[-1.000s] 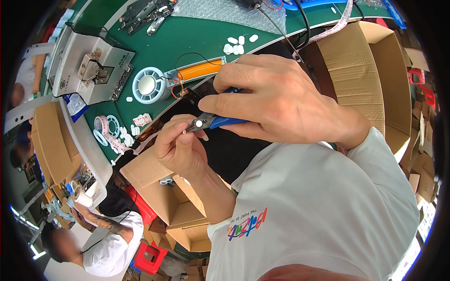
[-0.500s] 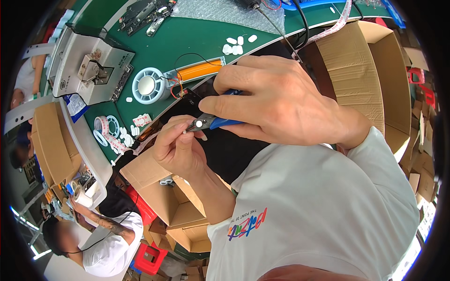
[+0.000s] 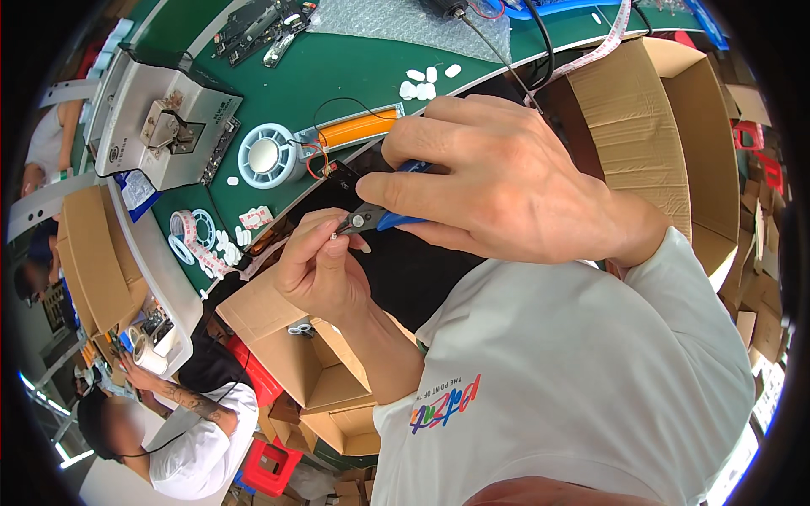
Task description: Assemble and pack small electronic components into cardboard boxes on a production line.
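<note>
My right hand (image 3: pixel 506 181) is closed around wire cutters with blue handles (image 3: pixel 395 221). Their dark metal jaws (image 3: pixel 348 224) point left, reaching the fingertips of my left hand (image 3: pixel 325 266). Thumb and forefinger of that hand are pinched together on a tiny, pale bit at the jaw tips, too small to name. Just beyond the cutters is a small black circuit board (image 3: pixel 342 174) with red and black wires. The wires run toward a round white-and-blue speaker-like part (image 3: pixel 268 155) and a strip with an orange face (image 3: pixel 359 126) at the green table's edge.
A grey metal machine (image 3: pixel 169 126) stands on the green table (image 3: pixel 337 59) at left. White oval pads (image 3: pixel 419 88) and a soldering iron (image 3: pixel 460 13) lie farther back. Open cardboard boxes flank me, one at right (image 3: pixel 645 126), one below left (image 3: pixel 312 363). A co-worker (image 3: pixel 181 438) sits at lower left.
My hands keep almost the same pose, with the cutters turned very slightly. At lower left the co-worker's hand and forearm have shifted a little.
</note>
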{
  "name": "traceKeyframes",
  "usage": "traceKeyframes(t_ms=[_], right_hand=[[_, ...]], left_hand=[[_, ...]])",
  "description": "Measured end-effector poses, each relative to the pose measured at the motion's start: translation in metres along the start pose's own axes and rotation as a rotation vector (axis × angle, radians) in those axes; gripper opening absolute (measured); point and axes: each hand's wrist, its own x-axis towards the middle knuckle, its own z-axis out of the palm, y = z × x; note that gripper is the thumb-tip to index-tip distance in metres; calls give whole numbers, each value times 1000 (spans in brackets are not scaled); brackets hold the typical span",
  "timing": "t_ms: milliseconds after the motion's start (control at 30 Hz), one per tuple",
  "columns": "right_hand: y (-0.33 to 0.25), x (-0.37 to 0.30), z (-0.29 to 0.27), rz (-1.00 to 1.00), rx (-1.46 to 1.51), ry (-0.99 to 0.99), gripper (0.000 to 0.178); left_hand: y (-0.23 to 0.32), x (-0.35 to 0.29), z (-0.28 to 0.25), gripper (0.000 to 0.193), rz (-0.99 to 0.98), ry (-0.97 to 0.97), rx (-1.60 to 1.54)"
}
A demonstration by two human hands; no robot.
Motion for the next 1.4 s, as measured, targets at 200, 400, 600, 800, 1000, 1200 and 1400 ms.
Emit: traceKeyframes(t_ms=[200, 400, 600, 800, 1000, 1200, 1400], right_hand=[[0, 3, 2, -46, -66, 69, 30], [-2, 5, 3, -85, -164, 75, 23], [-1, 6, 7, -130, -189, 128, 18], [-1, 6, 4, -155, -180, 115, 18], [0, 6, 3, -175, -164, 111, 17], [0, 5, 4, -178, -172, 135, 17], [-2, 5, 4, -162, -165, 139, 17]], left_hand=[[2, 0, 1, 14, -6, 3, 0], [2, -2, 0, 14, 0, 18, -5], [-2, -5, 0, 14, 29, 25, -28], [-4, -6, 1, 13, 33, 25, -64], [-7, -4, 3, 14, 85, -2, -59], [-9, -4, 2, 15, 77, -5, -77], [-9, -4, -1, 15, 69, -26, -91]])
